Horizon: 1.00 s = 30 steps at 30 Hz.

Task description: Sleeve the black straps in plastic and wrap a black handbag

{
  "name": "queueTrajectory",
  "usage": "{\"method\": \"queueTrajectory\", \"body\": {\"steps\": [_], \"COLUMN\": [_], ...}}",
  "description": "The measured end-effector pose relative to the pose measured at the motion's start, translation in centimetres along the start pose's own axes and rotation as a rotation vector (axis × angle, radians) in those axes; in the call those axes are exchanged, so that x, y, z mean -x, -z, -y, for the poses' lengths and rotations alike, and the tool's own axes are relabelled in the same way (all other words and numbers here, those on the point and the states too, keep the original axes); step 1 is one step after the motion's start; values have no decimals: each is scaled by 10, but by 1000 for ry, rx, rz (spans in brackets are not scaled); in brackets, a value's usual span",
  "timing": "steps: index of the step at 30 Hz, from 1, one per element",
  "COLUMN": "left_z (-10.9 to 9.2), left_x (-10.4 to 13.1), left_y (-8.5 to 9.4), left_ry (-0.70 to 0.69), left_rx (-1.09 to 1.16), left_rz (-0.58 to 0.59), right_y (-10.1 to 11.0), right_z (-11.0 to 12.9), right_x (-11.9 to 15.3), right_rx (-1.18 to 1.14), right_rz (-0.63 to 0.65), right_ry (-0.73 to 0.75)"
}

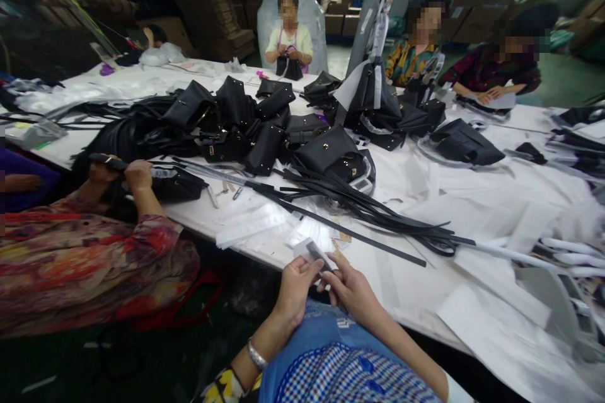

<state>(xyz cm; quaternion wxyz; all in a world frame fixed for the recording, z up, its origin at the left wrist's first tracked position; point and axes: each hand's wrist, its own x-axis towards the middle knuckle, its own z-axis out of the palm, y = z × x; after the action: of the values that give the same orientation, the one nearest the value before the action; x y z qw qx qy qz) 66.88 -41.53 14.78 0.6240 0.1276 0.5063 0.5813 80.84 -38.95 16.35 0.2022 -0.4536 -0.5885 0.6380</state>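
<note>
In front of my apron, at the table's near edge, my left hand [297, 284] pinches a small whitish plastic sleeve [305, 249] between thumb and fingers. A dark strip shows along the sleeve; whether it lies inside or on top, I cannot tell. My right hand [350, 286] closes on the sleeve's right end, its fingers bent. Just beyond my hands lie flat clear plastic sleeves [253, 221] and a bundle of long black straps [368, 204]. A black handbag [326, 154] with gold-coloured fittings sits behind the straps.
Many black handbags [231, 104] are heaped along the white table [401, 289]. White sheets [501, 340] spread over the right side. A co-worker in a patterned top [89, 258] handles a black bag close on the left; several others sit across the table.
</note>
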Motion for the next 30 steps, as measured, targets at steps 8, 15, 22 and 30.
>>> {"method": "queueTrajectory", "body": {"steps": [8, 15, 22, 30], "left_z": [-53, -13, -36, -12], "left_x": [-32, -6, -22, 2], "left_y": [42, 9, 35, 7], "left_ry": [-237, -69, -170, -51], "left_rx": [81, -27, 17, -81], "left_rz": [-250, -1, -200, 43], "right_y": [15, 8, 26, 13], "right_z": [-5, 14, -4, 10], "right_x": [13, -10, 12, -2], "right_rx": [56, 92, 109, 119], "right_rz": [145, 21, 168, 21], "right_ry": [-4, 96, 38, 138]}}
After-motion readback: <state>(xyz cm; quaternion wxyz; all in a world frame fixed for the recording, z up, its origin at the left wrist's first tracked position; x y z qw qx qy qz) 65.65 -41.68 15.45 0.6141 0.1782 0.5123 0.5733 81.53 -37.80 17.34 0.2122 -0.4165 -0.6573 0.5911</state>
